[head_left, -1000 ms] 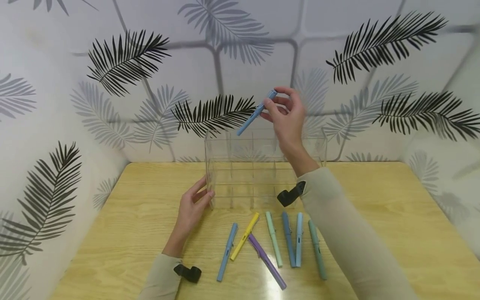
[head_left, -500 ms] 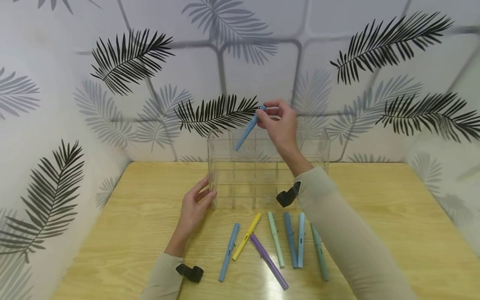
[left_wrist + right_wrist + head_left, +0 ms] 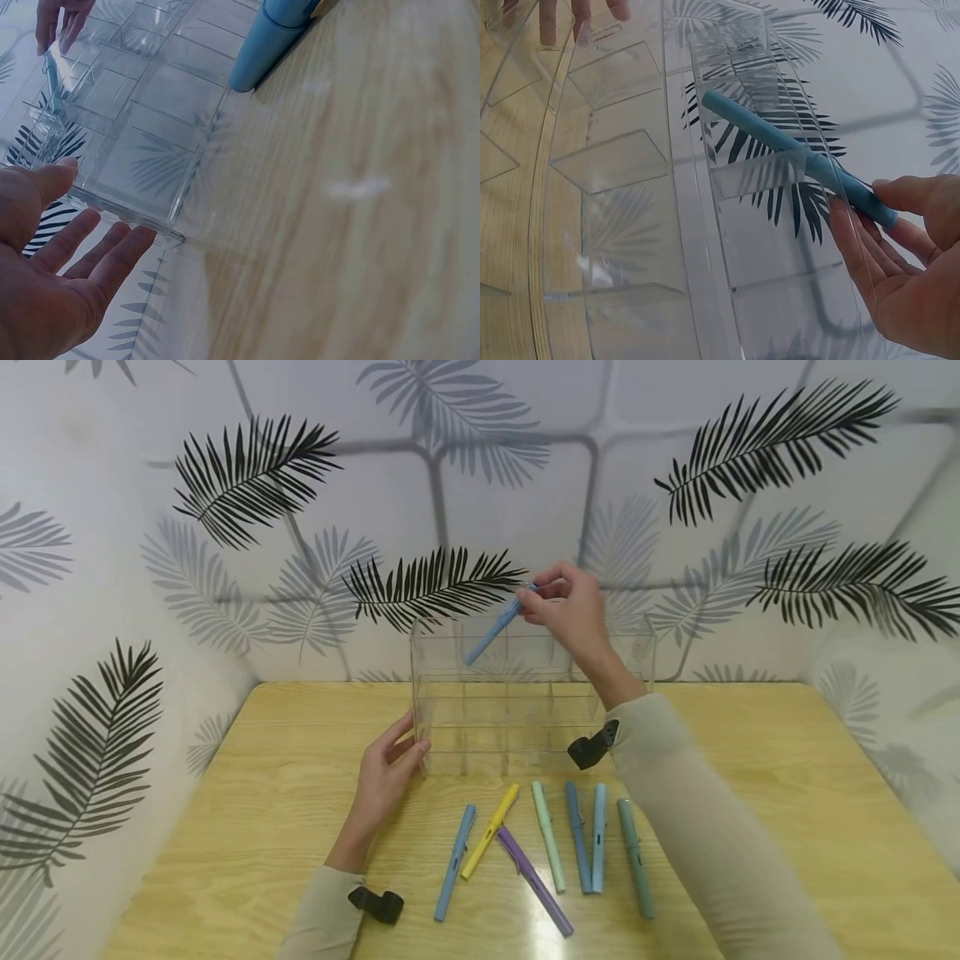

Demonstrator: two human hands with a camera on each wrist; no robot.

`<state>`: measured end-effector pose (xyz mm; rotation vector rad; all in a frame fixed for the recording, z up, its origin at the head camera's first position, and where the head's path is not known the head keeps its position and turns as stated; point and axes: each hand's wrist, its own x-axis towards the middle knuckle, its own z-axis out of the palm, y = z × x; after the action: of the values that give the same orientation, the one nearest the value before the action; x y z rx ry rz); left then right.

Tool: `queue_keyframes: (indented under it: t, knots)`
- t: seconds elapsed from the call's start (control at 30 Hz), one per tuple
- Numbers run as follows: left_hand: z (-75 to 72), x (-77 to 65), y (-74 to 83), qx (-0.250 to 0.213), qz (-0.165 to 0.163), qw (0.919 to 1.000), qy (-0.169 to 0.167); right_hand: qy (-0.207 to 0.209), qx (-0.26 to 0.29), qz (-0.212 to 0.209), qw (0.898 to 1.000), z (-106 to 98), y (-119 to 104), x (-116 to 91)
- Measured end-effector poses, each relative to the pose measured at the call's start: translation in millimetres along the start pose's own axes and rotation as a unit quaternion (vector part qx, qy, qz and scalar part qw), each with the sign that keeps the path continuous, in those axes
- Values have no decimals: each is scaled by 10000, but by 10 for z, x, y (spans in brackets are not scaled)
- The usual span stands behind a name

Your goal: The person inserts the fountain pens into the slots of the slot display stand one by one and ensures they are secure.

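Note:
In the head view, my right hand pinches a light blue pen near its clip end, above the top tier of a clear compartmented organizer. The pen slants down to the left; in the right wrist view, the blue pen lies across the top compartments' opening, its lower end over or inside one. Whether it touches a divider I cannot tell. My left hand rests against the organizer's left side, its fingers fairly straight along the wall and its thumb near the front edge.
Several capped pens lie on the wooden table before the organizer: a blue pen, yellow pen, purple pen, mint pen, dark blue pen, light blue pen and green pen. A leaf-patterned wall stands behind.
My right hand has come down with the blue pen, bringing its lower end to the organizer's top tier, then shifted slightly right. My left hand has stayed at the organizer's side.

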<state>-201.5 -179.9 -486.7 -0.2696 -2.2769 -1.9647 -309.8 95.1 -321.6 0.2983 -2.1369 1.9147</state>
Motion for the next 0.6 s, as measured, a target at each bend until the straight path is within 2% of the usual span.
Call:
queue_keyframes:
  t: [0.2,0.6]
  knots:
    - [-7,-9,-2,72,54,10000,14,-159,-57,151,9997,-58,-12,-7]
    - [-20,-11,-19,-91,72,9999,-34,-415,127,188,9989,-108,-3,5]
